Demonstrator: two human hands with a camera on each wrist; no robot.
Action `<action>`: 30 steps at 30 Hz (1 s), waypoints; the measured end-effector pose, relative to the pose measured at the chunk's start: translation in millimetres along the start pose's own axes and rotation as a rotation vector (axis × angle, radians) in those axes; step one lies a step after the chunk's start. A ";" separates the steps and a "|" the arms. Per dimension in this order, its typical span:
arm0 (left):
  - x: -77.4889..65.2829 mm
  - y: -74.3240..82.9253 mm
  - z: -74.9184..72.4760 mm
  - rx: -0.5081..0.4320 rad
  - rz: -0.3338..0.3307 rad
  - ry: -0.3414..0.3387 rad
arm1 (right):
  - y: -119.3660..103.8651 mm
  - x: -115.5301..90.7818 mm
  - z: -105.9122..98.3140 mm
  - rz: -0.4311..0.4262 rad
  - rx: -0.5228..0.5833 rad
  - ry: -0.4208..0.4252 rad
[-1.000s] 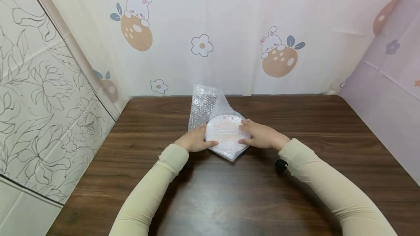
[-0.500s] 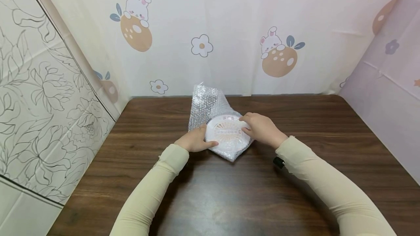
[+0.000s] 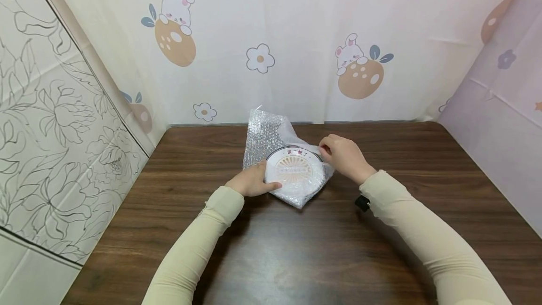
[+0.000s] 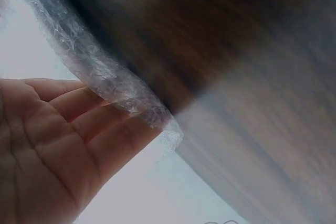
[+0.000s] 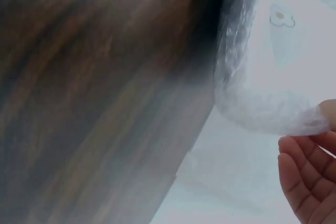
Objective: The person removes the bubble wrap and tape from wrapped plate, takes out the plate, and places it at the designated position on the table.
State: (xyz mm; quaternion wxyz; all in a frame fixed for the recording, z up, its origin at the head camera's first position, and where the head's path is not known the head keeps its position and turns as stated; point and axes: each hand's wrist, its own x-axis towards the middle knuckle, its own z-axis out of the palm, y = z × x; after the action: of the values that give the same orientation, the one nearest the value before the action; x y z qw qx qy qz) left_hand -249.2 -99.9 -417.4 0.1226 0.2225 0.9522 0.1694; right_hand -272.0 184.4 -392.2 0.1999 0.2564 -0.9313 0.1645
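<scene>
A round white plate [image 3: 292,180] with a dark rim, red characters and a tan fan-like pattern lies on the table inside clear bubble wrap [image 3: 264,133]. My left hand [image 3: 251,180] rests on the plate's left edge, thumb over the top and straight fingers along the side. In the left wrist view those fingers [image 4: 105,124] touch the wrapped edge. My right hand [image 3: 344,155] pinches a flap of the bubble wrap at the plate's upper right. The right wrist view shows the wrap [image 5: 268,111] stretched towards the fingertips. Part of the plate's lower face remains under wrap.
The dark wooden table [image 3: 288,253] ends at a pale curtain [image 3: 305,27] printed with rabbits and flowers. A white panel with line-drawn flowers [image 3: 55,107] borders the left side. A small black object [image 3: 362,203] shows beneath the right cuff.
My right hand has left the plate's right side, moved up and right, and drawn the bubble wrap flap back. The plate's rim and characters show more clearly. My left hand has stayed put.
</scene>
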 end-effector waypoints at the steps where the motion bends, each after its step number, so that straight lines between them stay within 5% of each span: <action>1: 0.0 0.1 0.1 0.003 -0.003 0.000 | 1.9 0.5 -0.9 0.013 0.009 -0.001; 22: -3.6 5.0 1.2 0.032 -0.060 -0.009 | 35.7 5.1 -6.7 0.255 0.097 -0.017; 30: -2.1 4.3 1.0 0.026 -0.060 -0.008 | 52.0 -0.2 -8.0 0.324 0.083 -0.102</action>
State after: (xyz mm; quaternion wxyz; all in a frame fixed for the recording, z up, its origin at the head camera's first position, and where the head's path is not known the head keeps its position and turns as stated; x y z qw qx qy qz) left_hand -245.4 -97.0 -416.4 0.1287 0.1959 0.9602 0.1521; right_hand -297.8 230.1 -396.0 0.1123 0.1190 -0.9618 0.2195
